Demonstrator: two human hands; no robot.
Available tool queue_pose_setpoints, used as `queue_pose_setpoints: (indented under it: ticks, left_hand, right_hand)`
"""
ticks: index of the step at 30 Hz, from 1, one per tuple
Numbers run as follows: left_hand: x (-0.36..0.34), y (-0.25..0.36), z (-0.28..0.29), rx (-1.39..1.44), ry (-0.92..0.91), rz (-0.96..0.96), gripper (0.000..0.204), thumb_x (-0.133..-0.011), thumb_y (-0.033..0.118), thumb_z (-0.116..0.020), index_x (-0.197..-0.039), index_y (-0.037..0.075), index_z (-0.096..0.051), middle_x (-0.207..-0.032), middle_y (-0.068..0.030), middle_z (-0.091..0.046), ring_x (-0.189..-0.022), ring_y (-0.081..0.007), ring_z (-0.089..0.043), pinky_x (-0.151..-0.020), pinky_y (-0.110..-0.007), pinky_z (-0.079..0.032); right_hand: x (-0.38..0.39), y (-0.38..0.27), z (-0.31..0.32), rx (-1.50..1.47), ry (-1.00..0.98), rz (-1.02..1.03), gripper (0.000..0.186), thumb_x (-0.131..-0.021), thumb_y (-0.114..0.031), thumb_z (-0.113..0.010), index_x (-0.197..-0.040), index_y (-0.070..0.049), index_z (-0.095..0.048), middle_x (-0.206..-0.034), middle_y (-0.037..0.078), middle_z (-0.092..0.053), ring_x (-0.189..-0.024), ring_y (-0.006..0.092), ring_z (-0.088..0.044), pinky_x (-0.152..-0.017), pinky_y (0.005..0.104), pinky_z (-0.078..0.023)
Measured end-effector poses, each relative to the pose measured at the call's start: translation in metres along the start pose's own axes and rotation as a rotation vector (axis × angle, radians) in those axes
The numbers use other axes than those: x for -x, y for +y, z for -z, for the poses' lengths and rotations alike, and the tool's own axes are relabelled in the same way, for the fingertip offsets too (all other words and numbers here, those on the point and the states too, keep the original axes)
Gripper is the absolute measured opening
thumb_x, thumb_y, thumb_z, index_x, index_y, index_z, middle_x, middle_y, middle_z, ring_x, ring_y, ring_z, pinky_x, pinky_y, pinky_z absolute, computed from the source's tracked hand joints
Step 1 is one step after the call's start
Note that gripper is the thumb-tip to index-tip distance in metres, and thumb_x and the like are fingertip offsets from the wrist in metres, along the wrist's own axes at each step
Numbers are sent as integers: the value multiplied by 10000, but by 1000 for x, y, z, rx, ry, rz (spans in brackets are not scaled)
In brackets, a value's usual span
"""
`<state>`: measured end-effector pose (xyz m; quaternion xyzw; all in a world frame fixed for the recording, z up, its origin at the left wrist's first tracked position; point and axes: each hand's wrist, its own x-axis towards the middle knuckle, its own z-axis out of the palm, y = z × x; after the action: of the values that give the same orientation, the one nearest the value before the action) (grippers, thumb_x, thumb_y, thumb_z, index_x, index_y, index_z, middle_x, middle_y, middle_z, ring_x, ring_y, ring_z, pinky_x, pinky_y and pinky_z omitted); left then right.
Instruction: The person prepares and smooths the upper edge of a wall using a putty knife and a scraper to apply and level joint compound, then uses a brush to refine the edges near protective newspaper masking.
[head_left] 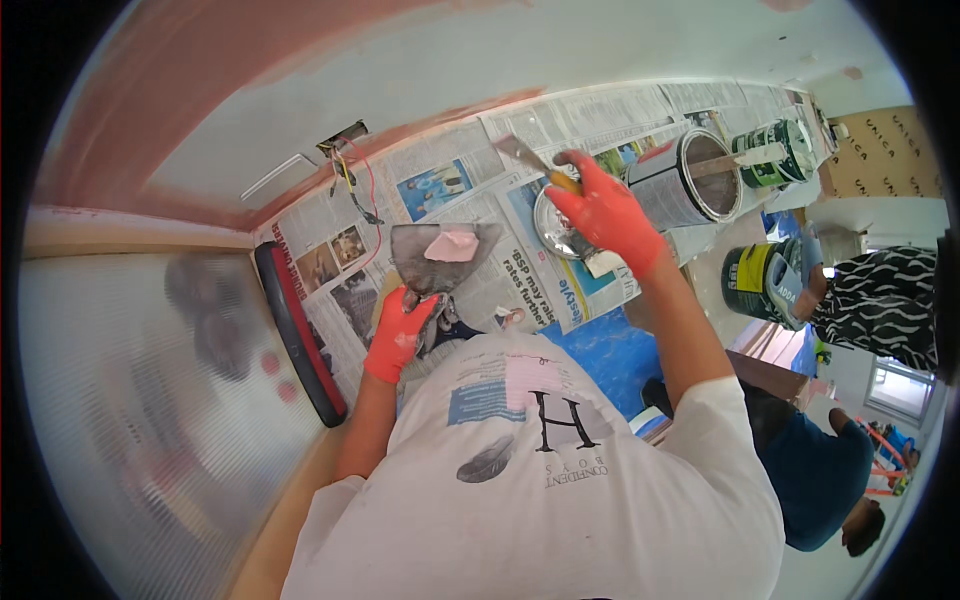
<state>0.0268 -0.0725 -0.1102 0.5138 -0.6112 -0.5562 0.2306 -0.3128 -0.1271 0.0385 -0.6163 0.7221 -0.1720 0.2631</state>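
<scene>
The red-gloved left hand (400, 335) grips the near end of a wide spreading blade (442, 276), which is flat, broad and dull grey with dark smears; a soft, ragged lump of pale pink filler (452, 246) sits on its far part. The blade is over the left part of the newspaper-covered surface (560, 122). The right hand (605, 212), gloved alike, is closed around the yellowish handle of a scraper (538, 164), its narrower, stained blade pointing toward the surface's wall-side edge. A round silver lid (553, 228) lies beneath that hand. Farther out, toward the surface's right end, are a big grey can (660, 185) and a green tub (760, 172); a long black-and-red bar (297, 335) lines the left edge
</scene>
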Motion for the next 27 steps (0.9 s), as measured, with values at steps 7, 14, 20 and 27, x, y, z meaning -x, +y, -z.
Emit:
queue_pose_setpoints:
  ticks: [7, 14, 20, 27]
  left_hand:
    - [-20, -59, -13, 23, -112, -106, 672, -862, 247, -722, -1349, -97, -411, -1314, -196, -485, -1233, -272, -484, -1018, -349, -403]
    - [-19, -40, -12, 136, -137, 130, 761, -848, 286, -737, -1370, -121, -364, -1379, -240, -440, -1247, -322, -493, -1019, -365, -416]
    - [-21, -43, -12, 75, -156, 93, 755, -848, 284, -739, -1370, -117, -369, -1373, -240, -445, -1264, -326, -483, -1029, -375, -410]
    - [-21, -55, -13, -43, -177, -48, 722, -856, 269, -732, -1369, -103, -385, -1406, -237, -403, -1267, -343, -475, -1028, -382, -411]
  right_hand:
    - [-101, 23, -38, 346, 69, 47, 347, -867, -344, -578, -1140, -130, -584, -1030, 151, -676, -1000, 323, -631, -880, 435, -475]
    - [-128, -9, -42, 463, 36, 79, 288, -854, -357, -573, -1006, -124, -646, -987, 114, -692, -968, 307, -641, -848, 423, -487]
    - [-150, -11, -45, 527, -40, 69, 324, -859, -371, -563, -995, -89, -646, -1013, 110, -689, -958, 306, -639, -853, 413, -490]
    - [-176, -25, -40, 655, -77, 118, 361, -873, -369, -574, -1092, -96, -665, -1024, 122, -695, -1026, 305, -622, -925, 396, -464]
